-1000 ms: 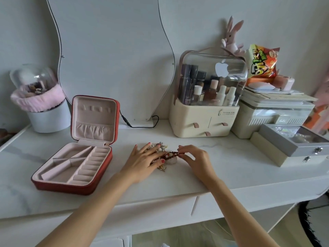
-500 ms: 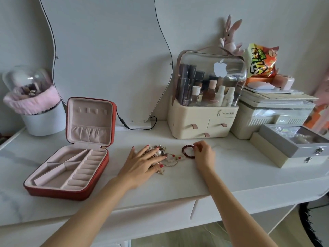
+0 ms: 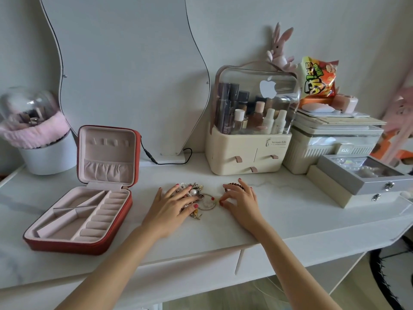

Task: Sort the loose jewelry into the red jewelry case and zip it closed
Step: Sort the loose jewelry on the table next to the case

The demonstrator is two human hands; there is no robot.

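Head view: left hand (image 3: 176,203) rests flat on jewelry pile (image 3: 195,193); right hand (image 3: 240,199) pinches thin bangle (image 3: 209,203) just right of it; open red jewelry case (image 3: 89,206) lies left, nearer the left hand.

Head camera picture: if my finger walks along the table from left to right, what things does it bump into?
White brush pot → red jewelry case → left hand on the jewelry pile → right hand → cream makeup organizer → white ribbed box → gray box.
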